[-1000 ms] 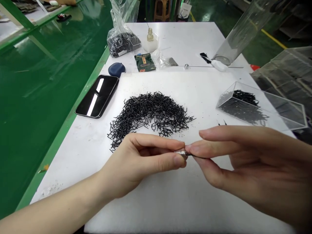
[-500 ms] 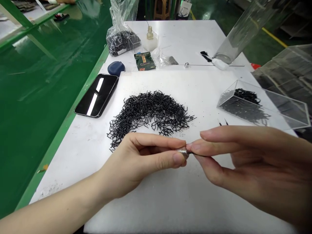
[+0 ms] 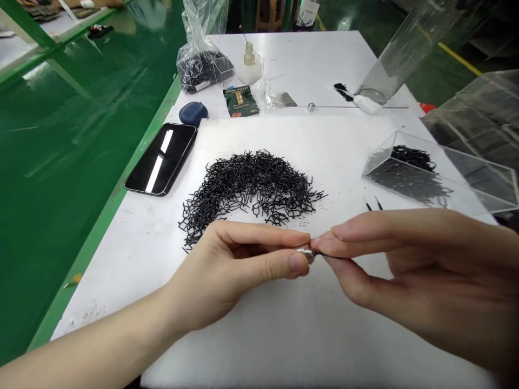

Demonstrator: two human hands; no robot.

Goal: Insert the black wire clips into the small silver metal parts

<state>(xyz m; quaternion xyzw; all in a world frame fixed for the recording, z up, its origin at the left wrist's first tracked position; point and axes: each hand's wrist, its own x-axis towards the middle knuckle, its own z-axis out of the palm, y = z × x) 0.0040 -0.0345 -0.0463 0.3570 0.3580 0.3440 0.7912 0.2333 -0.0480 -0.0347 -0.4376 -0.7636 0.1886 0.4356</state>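
My left hand (image 3: 247, 265) pinches a small silvery metal piece (image 3: 308, 253) between thumb and fingers, low in the middle of the view. Against its right end, my right hand (image 3: 389, 259) holds a thin dark piece (image 3: 324, 255) between thumb and index finger; most of that piece is hidden by the fingertips. Both hands' fingertips nearly meet. Behind them, a curved heap of short black bent pieces (image 3: 251, 178) lies on the white table (image 3: 251, 346).
A phone (image 3: 161, 158) and a blue case (image 3: 193, 113) lie at the left. At the right are a clear box (image 3: 478, 189) with black pieces and two dark tips (image 3: 373, 203). Farther back stand a bagged black heap (image 3: 203, 70), small bottle (image 3: 249, 55) and clear cylinder (image 3: 399, 56).
Both hands keep nearly the same pose and grip. Objects at the right edge appear shifted slightly rightward, and the two dark tips show a little more.
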